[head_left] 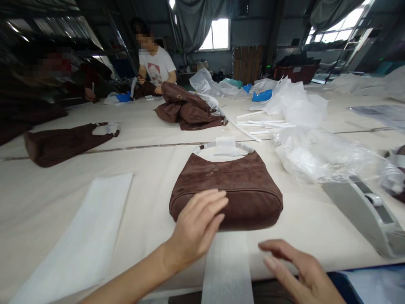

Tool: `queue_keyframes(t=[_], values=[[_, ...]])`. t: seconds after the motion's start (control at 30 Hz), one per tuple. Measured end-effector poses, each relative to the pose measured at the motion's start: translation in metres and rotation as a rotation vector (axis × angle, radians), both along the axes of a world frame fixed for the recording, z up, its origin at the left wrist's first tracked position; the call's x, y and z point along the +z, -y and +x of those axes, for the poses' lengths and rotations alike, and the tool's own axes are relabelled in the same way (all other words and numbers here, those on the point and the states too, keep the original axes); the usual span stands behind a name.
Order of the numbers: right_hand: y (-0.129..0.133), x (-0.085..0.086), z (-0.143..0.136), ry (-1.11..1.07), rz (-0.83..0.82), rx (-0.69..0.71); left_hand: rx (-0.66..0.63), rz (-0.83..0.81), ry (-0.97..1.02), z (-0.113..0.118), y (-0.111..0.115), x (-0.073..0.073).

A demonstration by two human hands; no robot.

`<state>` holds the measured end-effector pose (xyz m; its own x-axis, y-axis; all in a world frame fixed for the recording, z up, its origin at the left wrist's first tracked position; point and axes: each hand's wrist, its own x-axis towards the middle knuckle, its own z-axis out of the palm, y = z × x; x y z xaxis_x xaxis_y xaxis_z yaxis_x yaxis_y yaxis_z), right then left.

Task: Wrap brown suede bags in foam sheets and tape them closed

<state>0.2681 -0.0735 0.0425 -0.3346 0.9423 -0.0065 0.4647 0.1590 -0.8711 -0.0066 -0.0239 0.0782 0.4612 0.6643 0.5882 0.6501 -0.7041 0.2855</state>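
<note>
A brown shoulder bag (234,185) lies on the table in front of me, its base towards me and its handle (202,147), wrapped in white, pointing away. Beneath the bag runs a strip of white foam sheet (228,266); one end shows inside the handle loop, the other hangs over the near table edge. My left hand (199,223) is in front of the bag's base, fingers stretched out; whether they touch the leather I cannot tell. To the right of the strip, my right hand (294,266) hovers with thumb and fingers apart, holding nothing.
White sheets (85,228) lie on the left, another brown bag (66,141) beyond them. Further back are piled brown bags (190,107), white tubes (268,123) and a co-worker (156,63). Clear plastic (322,156) and a grey tape dispenser (367,215) occupy the right.
</note>
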Motion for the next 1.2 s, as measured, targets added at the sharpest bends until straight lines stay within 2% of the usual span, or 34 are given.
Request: queue_keyframes(t=[0.07,0.1,0.13,0.2,0.23,0.3,0.37,0.43,0.5,0.53,0.67,0.73,0.83,0.93,1.03,1.2], values=[[-0.024,0.013,-0.002,0.113,0.494,-0.07,-0.159,-0.088,-0.131,0.01,0.026,-0.016],[-0.036,0.012,-0.006,0.195,0.683,-0.066,-0.223,-0.171,-0.238,0.015,0.036,-0.029],[-0.047,0.007,-0.011,0.288,0.818,-0.031,-0.251,-0.252,-0.331,0.019,0.043,-0.041],[-0.065,-0.009,-0.02,0.474,0.943,0.088,-0.269,-0.377,-0.43,0.02,0.052,-0.061],[-0.07,-0.017,-0.022,0.527,0.962,0.148,-0.256,-0.426,-0.421,0.016,0.053,-0.066],[-0.075,-0.027,-0.02,0.526,0.973,0.198,-0.191,-0.507,-0.319,0.002,0.054,-0.065],[-0.08,-0.029,-0.01,0.444,0.973,0.156,-0.027,-0.509,-0.157,-0.02,0.054,-0.054],[-0.09,-0.027,-0.001,0.4,0.965,0.106,0.186,-0.432,-0.006,-0.041,0.053,-0.039],[-0.103,-0.024,0.003,0.453,0.947,0.095,0.344,-0.345,0.084,-0.056,0.049,-0.027],[-0.11,-0.023,0.002,0.496,0.934,0.108,0.378,-0.313,0.089,-0.059,0.044,-0.022],[-0.125,-0.014,-0.005,0.671,0.795,0.185,0.297,-0.227,-0.134,-0.048,0.009,-0.007],[-0.128,-0.007,-0.01,0.738,0.738,0.232,0.26,-0.274,-0.283,-0.035,-0.014,-0.004],[-0.129,-0.001,-0.016,0.829,0.786,0.233,0.259,-0.334,-0.457,-0.019,-0.043,-0.009],[-0.125,-0.01,-0.017,0.89,1.005,0.188,0.214,-0.205,-0.547,-0.017,-0.053,-0.023],[-0.12,-0.03,-0.009,0.793,1.189,0.219,0.202,-0.065,-0.559,-0.031,-0.046,-0.038],[-0.117,-0.059,0.01,0.663,1.226,0.266,0.401,-0.126,-0.439,-0.061,-0.024,-0.054]])
